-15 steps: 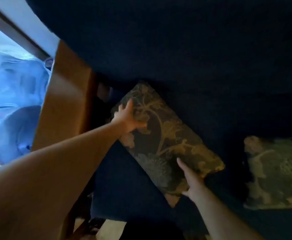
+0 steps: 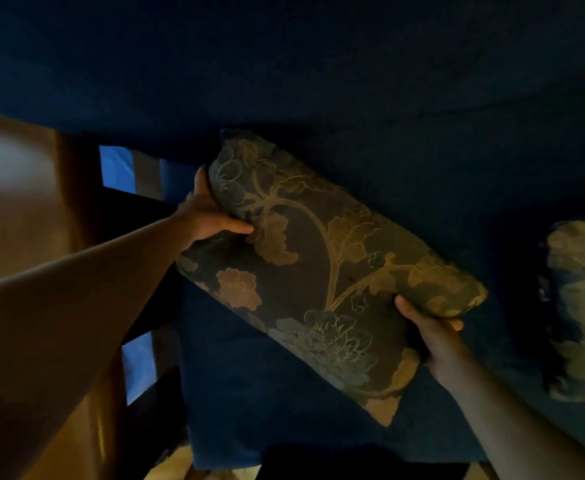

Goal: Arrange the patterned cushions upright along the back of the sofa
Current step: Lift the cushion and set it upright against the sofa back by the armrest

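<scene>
Since half a second ago the left hand (image 2: pixel 208 216) has shifted from the floral cushion (image 2: pixel 322 271)'s face to clasp its far-left end; the right hand (image 2: pixel 429 336) clasps the near-right corner. The cushion, dark with gold blooms, tilts diagonally at the left of the sofa (image 2: pixel 319 71); released now, it would likely flop flat; a second cushion (image 2: pixel 582 306) rests at right.

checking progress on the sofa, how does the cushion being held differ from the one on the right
The held cushion is gripped by the left hand and right hand; the right cushion is untouched. The held cushion sits tilted and fully in view; the right cushion is cut off by the frame. Both share a dark floral pattern on the blue sofa.
</scene>
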